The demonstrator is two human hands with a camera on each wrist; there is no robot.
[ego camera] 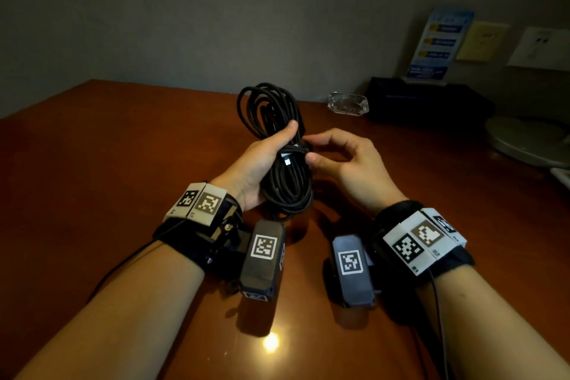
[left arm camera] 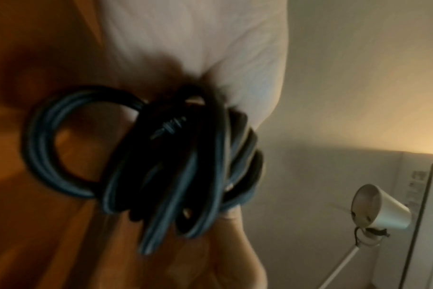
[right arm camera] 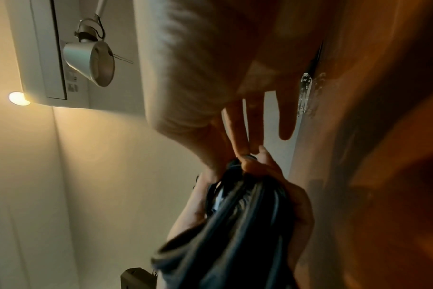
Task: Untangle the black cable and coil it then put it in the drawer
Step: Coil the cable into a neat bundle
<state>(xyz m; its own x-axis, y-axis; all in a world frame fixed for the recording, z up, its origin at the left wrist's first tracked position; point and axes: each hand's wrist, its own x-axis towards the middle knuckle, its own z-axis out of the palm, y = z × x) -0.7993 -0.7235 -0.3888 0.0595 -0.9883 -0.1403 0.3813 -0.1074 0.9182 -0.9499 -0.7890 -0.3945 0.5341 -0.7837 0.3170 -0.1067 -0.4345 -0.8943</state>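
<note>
Cable: black cable (ego camera: 277, 145), coiled in long loops, held above the middle of the desk (ego camera: 108, 163).
Left hand: left hand (ego camera: 262, 160) wraps the bundle's waist, thumb across.
Right hand: right hand (ego camera: 345, 160) pinches the loose end at the waist.
Advice: tuck the plug end under a wrap, keeping the left grip firm so the loops stay together.
Drawer: not visible.

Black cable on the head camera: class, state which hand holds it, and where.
The left hand grips the coiled black braided cable round its middle; the right hand pinches there.
</note>
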